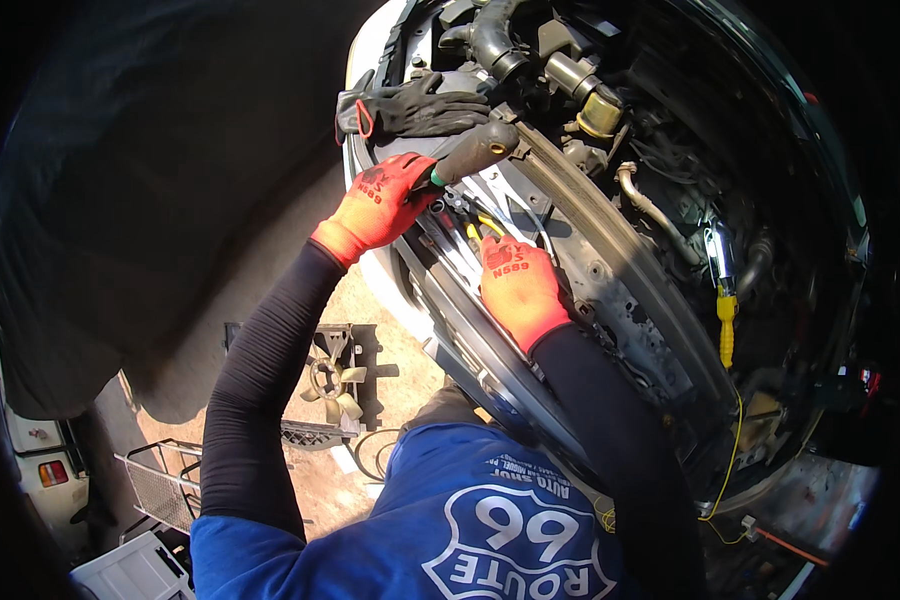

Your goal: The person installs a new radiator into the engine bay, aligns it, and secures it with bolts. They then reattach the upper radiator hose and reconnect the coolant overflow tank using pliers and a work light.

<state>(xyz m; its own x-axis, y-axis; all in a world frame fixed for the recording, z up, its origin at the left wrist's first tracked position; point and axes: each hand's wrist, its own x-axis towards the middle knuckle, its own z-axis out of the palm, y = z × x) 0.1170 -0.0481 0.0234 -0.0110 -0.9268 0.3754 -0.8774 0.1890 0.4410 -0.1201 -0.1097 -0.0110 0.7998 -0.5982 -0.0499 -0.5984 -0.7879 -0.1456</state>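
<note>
My left hand, in an orange-red glove, is closed round a thick tool with a dark grey, rounded handle and a green band; its other end is hidden by the hand. My right hand, gloved alike, reaches down among hand tools on the car's front panel. Its fingers are curled, and what they hold, if anything, is hidden. Pliers with yellow handles lie right at its fingertips. Several silvery wrenches spread beside them. Beyond my left hand rests a pair of black gloves with red cuff trim.
The open engine bay holds a black air hose and metal pipes. A lit work lamp with a yellow handle and cord hangs at right. Below left, a pale fan lies on the ground near a wire basket.
</note>
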